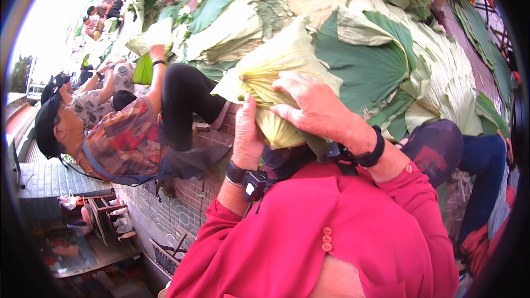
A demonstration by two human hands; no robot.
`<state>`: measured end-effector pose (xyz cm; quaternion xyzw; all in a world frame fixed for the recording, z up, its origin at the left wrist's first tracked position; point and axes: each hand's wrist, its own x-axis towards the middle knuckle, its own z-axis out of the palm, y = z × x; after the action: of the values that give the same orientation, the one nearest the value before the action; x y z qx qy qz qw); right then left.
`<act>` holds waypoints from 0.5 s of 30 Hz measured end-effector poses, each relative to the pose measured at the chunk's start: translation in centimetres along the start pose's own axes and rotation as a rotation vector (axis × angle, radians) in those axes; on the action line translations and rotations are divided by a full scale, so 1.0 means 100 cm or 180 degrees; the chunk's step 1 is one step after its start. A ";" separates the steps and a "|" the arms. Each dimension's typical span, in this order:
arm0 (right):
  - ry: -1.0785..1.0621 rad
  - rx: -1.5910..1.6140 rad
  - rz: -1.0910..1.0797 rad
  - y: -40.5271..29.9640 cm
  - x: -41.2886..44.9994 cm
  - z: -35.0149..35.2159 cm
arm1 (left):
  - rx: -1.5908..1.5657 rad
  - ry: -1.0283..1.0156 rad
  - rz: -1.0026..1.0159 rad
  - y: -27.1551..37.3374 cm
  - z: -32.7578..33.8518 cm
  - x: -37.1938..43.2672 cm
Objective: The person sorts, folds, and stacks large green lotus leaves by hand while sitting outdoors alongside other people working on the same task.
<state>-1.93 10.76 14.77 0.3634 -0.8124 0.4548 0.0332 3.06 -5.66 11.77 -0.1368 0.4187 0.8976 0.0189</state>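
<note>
Pale yellow-green lotus leaves (290, 56) are folded in a bundle in front of my chest, veins gathered towards a stem point at its left. My left hand (248, 132) grips the near left side of the bundle, thumb upright along its edge; the other fingers are hidden. Over the top lies my right hand (308, 103), its bent fingers and thumb spread on the creased leaf. Whether those fingertips pinch a fold is unclear. Under my hands hangs a second yellowish, pleated leaf part (277, 128).
Overlapping dry pale leaves (443, 70) and a broad dark green leaf (362, 62) cover the ground ahead. At my left sits a person in a black cap (120, 140), holding a leaf (151, 37). Another person's dark trouser leg (482, 174) is close on my right.
</note>
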 end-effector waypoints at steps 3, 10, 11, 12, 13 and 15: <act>0.0204 -0.0239 -0.0079 -0.004 -0.001 0.008 | 0.0560 0.0160 0.0307 0.000 -0.004 -0.003; 0.0370 0.0291 0.0558 -0.007 -0.007 0.003 | 0.0241 0.0067 0.0093 -0.008 0.005 -0.009; 0.0381 0.0357 0.0648 -0.006 -0.007 0.003 | 0.0267 0.0073 0.0083 -0.007 0.004 -0.009; 0.0535 0.0473 0.0669 -0.003 -0.007 0.004 | 0.0213 0.0062 0.0057 -0.004 0.004 -0.007; 0.0545 0.0464 0.0638 0.005 -0.005 0.002 | 0.0215 0.0046 0.0087 -0.004 0.005 -0.008; 0.0733 0.1076 0.0911 0.024 -0.004 -0.009 | 0.0164 -0.0061 0.0058 -0.002 0.012 -0.009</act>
<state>-3.41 12.40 13.42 0.1909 -0.7588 0.6227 -0.0004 3.68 -4.53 12.56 -0.1238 0.4427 0.8879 0.0183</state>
